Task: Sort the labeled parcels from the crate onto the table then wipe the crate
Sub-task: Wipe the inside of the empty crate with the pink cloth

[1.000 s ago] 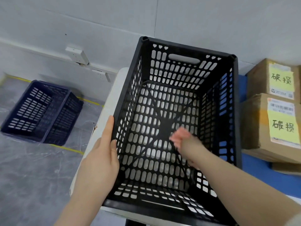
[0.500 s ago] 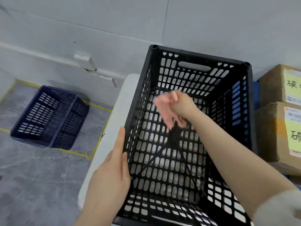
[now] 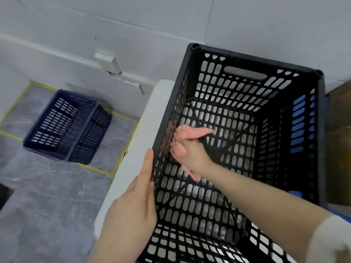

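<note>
A pale grey wall (image 3: 171,25) backs a white tabletop (image 3: 133,168), and on that tabletop stands the black crate (image 3: 247,57), upright, open side up, its near end at the tabletop's front edge. No parcel lies inside it; only the slotted bottom and walls show, so the sorting looks done and the wiping is the step in hand.

The right hand (image 3: 193,156) reaches down into the crate with its fingers curled round a pink cloth (image 3: 187,132), bunched and held against the inner face of the left wall. The cloth is blurred, which suggests a rubbing stroke. A bunched cloth likely suits this surface, since it can press into the slots without snagging.

The left hand (image 3: 131,215) lies flat on the outside of that same wall, fingers straight and together, gripping nothing. Judged from its place, it braces the light crate so the wiping push from inside does not slide it toward the tabletop's left edge, which is near. A white sleeve (image 3: 330,240) shows on the right arm.

Further out, a brown box (image 3: 340,114) sits just beside the crate at the right, cut off by the frame. Down on the grey floor (image 3: 47,186) a blue crate (image 3: 64,126) rests inside yellow tape (image 3: 98,169). A socket (image 3: 108,62) is fixed to the wall.
</note>
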The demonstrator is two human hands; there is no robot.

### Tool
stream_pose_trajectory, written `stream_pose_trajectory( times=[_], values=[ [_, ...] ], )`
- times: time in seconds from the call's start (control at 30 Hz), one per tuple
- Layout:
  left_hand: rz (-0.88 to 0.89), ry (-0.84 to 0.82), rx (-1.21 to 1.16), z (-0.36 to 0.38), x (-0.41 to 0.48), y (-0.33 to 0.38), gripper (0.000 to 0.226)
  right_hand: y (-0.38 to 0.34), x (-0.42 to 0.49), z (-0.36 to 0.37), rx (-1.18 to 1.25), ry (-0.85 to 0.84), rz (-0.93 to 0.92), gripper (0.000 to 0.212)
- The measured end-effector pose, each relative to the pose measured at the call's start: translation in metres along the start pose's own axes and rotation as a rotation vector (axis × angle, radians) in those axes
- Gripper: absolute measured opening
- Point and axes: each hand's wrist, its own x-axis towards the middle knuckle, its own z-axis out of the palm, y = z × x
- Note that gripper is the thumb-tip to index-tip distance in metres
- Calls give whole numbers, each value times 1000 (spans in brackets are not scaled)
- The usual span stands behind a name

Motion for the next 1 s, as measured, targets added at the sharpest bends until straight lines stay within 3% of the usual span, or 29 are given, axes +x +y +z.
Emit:
stream_pose_trajectory(
  times=[0.13,0.27,0.33,0.4,0.47,0.5,0.57,0.6,0.67,0.77,0.83,1.0],
  values=[
    [-44,-4,4,-1,1,0,71,6,-89,55,-205,-383,-373,14],
    [-48,-11,11,-1,1,1,67,12,-83,41,-451,-740,-698,31],
    [-39,-15,29,-1,1,1,69,12,-55,13,-704,-749,-915,37],
    [-30,-7,26,-1,1,2,71,13,-19,-17,-896,-627,-992,38],
    [-37,0,9,-1,1,3,72,18,21,-54,-907,-329,-941,27],
    [-39,5,-4,-1,0,4,71,28,43,-80,-930,-181,-807,22],
    [-36,12,-18,0,0,5,70,44,66,-128,-970,-40,-239,29],
    [-38,15,-22,0,1,5,70,50,70,-145,-916,41,-64,45],
    [-30,18,-24,2,1,4,70,53,68,-146,-842,93,5,65],
    [-65,29,-39,3,1,3,69,46,45,-98,-596,238,87,67],
    [-57,28,-39,2,0,2,68,40,6,-57,-502,140,100,77],
    [-8,55,-41,3,1,1,68,32,-109,3,-529,-572,-225,61]
  ],
)
